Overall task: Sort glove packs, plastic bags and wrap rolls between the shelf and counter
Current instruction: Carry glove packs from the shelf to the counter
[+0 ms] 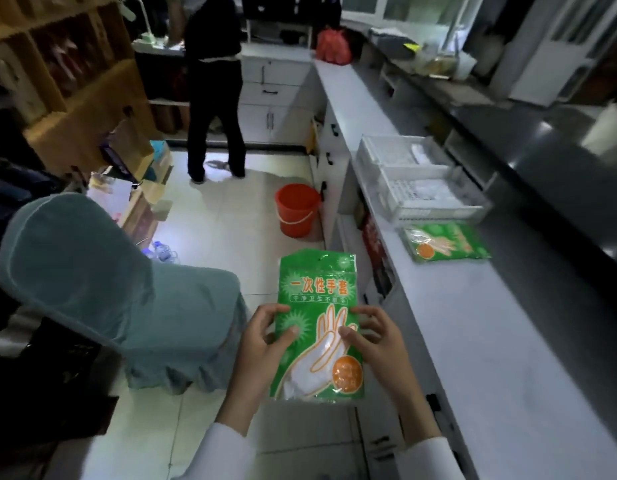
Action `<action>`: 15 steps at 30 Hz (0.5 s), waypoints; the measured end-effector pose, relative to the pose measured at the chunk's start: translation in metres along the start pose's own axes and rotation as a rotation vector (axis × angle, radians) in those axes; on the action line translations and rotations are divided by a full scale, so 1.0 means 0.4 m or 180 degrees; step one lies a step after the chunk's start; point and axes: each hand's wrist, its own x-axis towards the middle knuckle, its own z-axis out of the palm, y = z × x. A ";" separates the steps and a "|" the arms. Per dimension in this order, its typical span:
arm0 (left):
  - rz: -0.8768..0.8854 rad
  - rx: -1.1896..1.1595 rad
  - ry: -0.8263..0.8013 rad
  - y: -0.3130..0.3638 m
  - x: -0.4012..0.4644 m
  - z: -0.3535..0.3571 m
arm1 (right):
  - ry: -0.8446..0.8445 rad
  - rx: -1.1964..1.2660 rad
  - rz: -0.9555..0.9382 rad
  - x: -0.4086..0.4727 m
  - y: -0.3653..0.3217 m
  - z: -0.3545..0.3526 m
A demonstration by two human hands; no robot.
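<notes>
Head view: we hold a green glove pack point(319, 323) above the tiled floor point(227, 216), left hand point(265, 344) and right hand point(373, 341) pinching its edges with curled fingers. On the pale bench point(480, 334) lie a second pack point(445, 242) and white baskets point(421, 181); an orange bucket point(296, 209) stands below.

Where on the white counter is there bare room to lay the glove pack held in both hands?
Both the left hand and right hand grip the held glove pack. The white counter is bare nearer than the second glove pack. Beyond it, white baskets crowd the top.
</notes>
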 end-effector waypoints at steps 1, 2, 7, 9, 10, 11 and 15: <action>-0.0014 0.0024 -0.0126 -0.004 0.034 0.029 | 0.0115 -0.0036 0.0034 0.018 0.004 -0.022; -0.0061 0.0062 -0.0241 -0.008 0.066 0.059 | 0.0225 -0.0087 0.0074 0.035 0.012 -0.046; -0.0177 0.0319 -0.0625 -0.023 0.228 0.232 | 0.0726 -0.0053 0.0178 0.164 0.056 -0.176; -0.0201 0.0403 -0.0730 -0.012 0.294 0.300 | 0.0863 -0.0019 0.0239 0.224 0.066 -0.224; -0.0225 0.0480 -0.0806 -0.004 0.327 0.332 | 0.0903 -0.0010 0.0284 0.255 0.069 -0.249; -0.0257 0.0570 -0.0889 0.004 0.360 0.365 | 0.0938 0.0008 0.0341 0.284 0.070 -0.274; -0.0245 0.0817 -0.1198 0.033 0.477 0.500 | 0.1117 0.0121 0.0532 0.384 0.066 -0.380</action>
